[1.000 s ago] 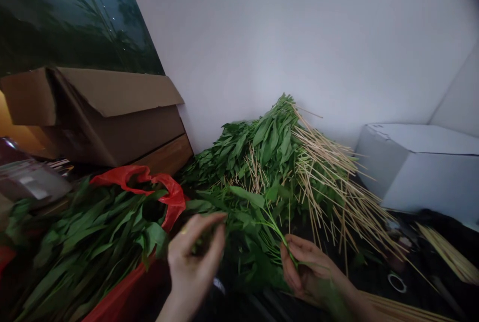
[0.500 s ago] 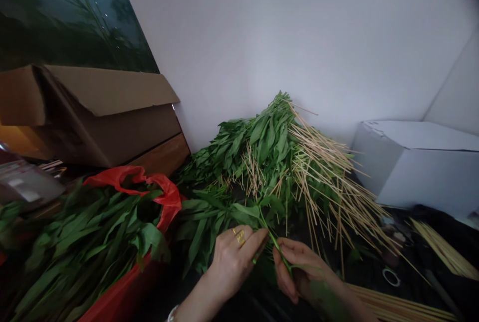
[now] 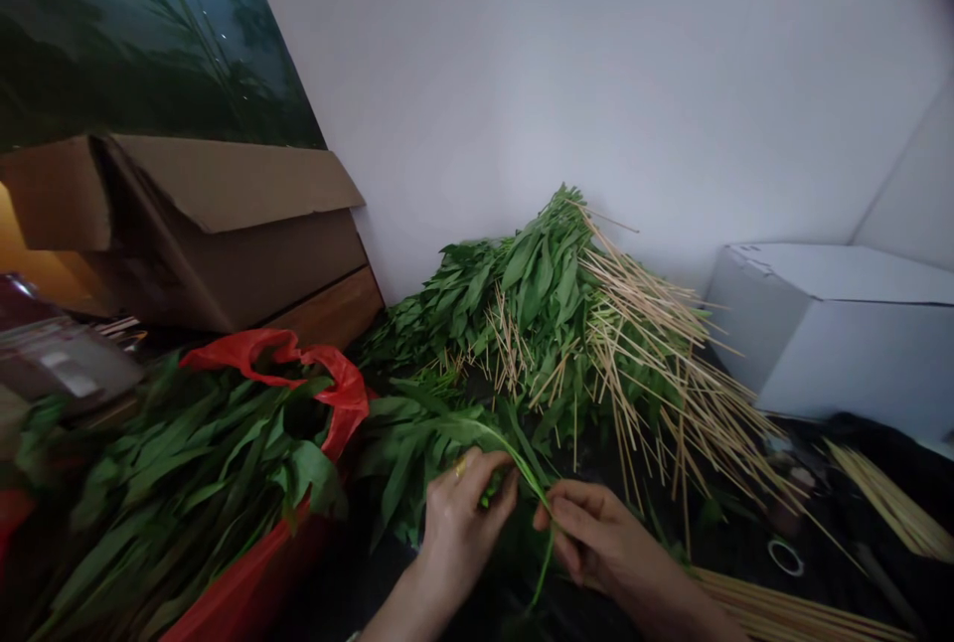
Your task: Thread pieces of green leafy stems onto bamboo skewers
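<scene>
My left hand, with a gold ring on one finger, is closed around short green stem ends. To its right, my right hand pinches a leafy green stem between thumb and fingers. This stem arcs up and left behind my left hand, and a thin end hangs below my right fingertips. Beyond both hands lies a heap of leafy stems, many of them joined to thin wooden sticks that fan out to the right.
At left, a red plastic bag holds loose leafy stems. An open cardboard box stands behind it. A white box sits at right against the wall. Bundled sticks and a tape roll lie at lower right.
My left fingers have curled inward and moved slightly off the stem in my right hand. That stem now arcs leftward, and its lower end hangs below my right hand.
</scene>
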The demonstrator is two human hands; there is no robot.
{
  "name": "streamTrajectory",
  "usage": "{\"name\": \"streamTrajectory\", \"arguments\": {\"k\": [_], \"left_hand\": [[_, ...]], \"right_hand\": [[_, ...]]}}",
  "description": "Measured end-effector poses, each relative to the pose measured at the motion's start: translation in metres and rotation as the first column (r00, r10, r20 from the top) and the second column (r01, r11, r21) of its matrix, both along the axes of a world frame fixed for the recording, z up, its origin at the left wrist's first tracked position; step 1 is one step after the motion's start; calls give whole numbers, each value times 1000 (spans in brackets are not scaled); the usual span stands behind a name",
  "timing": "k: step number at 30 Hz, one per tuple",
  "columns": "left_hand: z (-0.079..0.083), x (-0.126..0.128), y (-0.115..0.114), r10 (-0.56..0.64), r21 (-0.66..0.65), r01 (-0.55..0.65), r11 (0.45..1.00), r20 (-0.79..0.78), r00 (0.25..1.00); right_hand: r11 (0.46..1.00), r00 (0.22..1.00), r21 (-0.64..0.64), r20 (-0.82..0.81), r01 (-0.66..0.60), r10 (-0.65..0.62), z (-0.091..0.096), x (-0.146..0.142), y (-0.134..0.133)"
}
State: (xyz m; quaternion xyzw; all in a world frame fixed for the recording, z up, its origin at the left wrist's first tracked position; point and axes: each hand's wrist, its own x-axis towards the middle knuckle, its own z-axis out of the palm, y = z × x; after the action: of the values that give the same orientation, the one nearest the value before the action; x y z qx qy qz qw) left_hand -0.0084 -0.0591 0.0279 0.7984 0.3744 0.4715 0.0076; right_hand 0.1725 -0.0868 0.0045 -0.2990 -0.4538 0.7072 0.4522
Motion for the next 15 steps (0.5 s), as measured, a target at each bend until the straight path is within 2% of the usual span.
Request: {"name": "streamTrajectory", "arguments": {"k": [3, 5, 7, 9, 11, 12, 13, 15], "left_hand": [[-1, 1, 0, 25, 18, -25, 1000, 8, 1000], [5, -4, 3, 61, 38, -61, 997, -2, 998], [19, -16, 9, 160, 3, -160, 987, 57, 986], [37, -36, 11, 311, -97, -298, 950, 181, 933], [53, -55, 5, 368, -210, -323, 923, 225, 902], [57, -63, -3, 313, -282, -264, 922, 145, 939], [59, -68, -14, 197, -338, -174, 925, 37, 980], [56, -71, -42, 0, -372, -57, 926, -150, 989]], "right_hand": [[1000, 999, 21, 31, -18, 17, -1, 3, 1], [998, 997, 56, 70, -36, 32, 1, 5, 1], [995, 991, 88, 134, -35, 23, 5, 8, 1], [993, 981, 117, 192, -22, -1, 10, 13, 1], [990, 968, 142, 247, 7, -42, 16, 18, 3], [986, 958, 162, 276, 31, -75, 18, 20, 3], [981, 946, 182, 304, 62, -116, 20, 21, 4], [968, 914, 220, 355, 121, -196, 20, 21, 5]]}}
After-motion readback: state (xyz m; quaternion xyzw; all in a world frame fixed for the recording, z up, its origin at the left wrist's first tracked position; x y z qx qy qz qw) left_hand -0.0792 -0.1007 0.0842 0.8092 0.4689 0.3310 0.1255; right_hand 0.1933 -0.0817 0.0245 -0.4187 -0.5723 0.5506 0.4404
